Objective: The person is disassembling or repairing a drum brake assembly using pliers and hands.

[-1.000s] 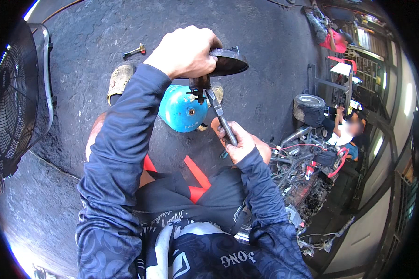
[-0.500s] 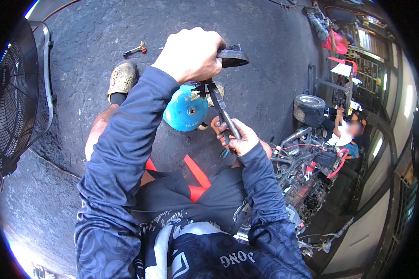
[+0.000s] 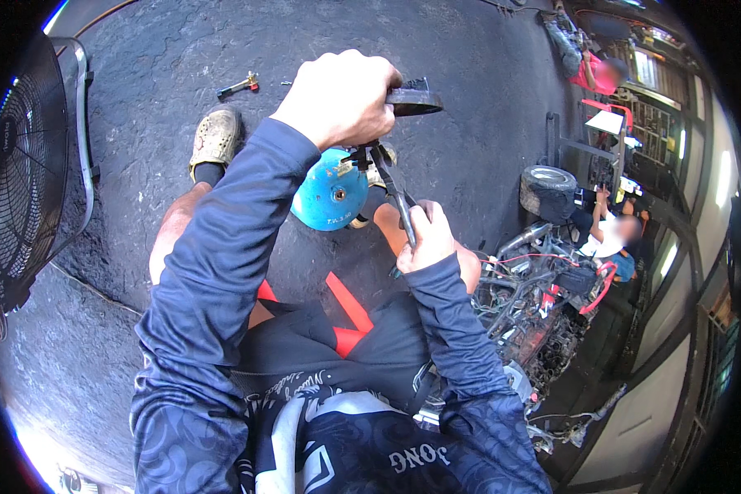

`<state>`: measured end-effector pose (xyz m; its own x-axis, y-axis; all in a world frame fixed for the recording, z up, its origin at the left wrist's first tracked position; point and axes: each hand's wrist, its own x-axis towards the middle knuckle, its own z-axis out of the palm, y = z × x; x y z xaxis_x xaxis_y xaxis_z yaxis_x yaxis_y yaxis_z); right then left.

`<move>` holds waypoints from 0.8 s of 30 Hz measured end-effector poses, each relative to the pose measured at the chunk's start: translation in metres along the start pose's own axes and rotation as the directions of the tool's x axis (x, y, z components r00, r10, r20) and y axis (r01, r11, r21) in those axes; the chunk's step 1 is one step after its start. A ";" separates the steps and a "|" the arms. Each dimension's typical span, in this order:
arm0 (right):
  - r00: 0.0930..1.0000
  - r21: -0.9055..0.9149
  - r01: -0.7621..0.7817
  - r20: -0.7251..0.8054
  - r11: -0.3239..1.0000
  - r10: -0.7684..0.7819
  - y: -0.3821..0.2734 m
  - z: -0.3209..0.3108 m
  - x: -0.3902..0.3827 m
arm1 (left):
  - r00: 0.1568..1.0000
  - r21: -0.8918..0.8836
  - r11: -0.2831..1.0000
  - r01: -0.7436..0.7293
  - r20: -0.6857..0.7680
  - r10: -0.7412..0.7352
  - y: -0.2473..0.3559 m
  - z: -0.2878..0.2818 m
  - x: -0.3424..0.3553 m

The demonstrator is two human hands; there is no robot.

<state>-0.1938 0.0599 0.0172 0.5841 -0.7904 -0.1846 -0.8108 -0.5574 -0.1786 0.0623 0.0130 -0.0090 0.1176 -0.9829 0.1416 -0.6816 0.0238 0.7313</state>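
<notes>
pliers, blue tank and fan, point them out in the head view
Pliers (image 3: pixel 404 214), head view: on a handle.
Blue tank (image 3: pixel 324 199), head view: on its rounded end.
Fan (image 3: pixel 18 173), head view: on its grille.

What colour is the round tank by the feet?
The tank is bright blue, in the head view.

I'm in a repair workshop, I can tell: along the right edge of the dark, rough floor (image 3: pixel 469 107) sit a tyre (image 3: pixel 549 193) and a heap of metal parts and wires (image 3: pixel 539 305), with people (image 3: pixel 604 239) beside them, and my right hand (image 3: pixel 428 237) grips a tool (image 3: pixel 400 196).
</notes>
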 end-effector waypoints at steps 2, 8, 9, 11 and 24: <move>0.999 0.003 0.043 -0.025 0.999 -0.043 0.010 0.004 -0.002 | 0.999 0.007 0.999 0.039 0.010 -0.039 0.002 -0.004 0.003; 0.791 0.791 -0.589 0.606 0.166 -0.082 0.045 0.003 -0.003 | 1.000 -0.048 0.999 -0.004 -0.009 0.004 -0.004 -0.004 0.002; 0.792 0.791 -0.588 0.606 0.167 -0.082 0.048 0.002 -0.004 | 1.000 -0.049 0.999 -0.005 -0.010 0.004 -0.005 -0.004 0.003; 0.783 0.764 -0.620 0.586 -0.179 -0.209 0.049 -0.001 -0.003 | 0.998 -0.106 0.993 -0.057 -0.039 0.053 -0.006 -0.004 0.003; 0.702 0.515 -0.694 0.638 -0.502 -0.317 0.032 -0.014 -0.008 | 0.990 -0.206 0.970 -0.128 -0.079 0.114 -0.006 -0.003 0.005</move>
<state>-0.2248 0.0455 0.0264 0.6914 -0.2166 -0.6892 0.0212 0.9597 -0.2803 0.0690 0.0089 -0.0108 0.0957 -0.9563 0.2763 -0.5280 0.1866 0.8285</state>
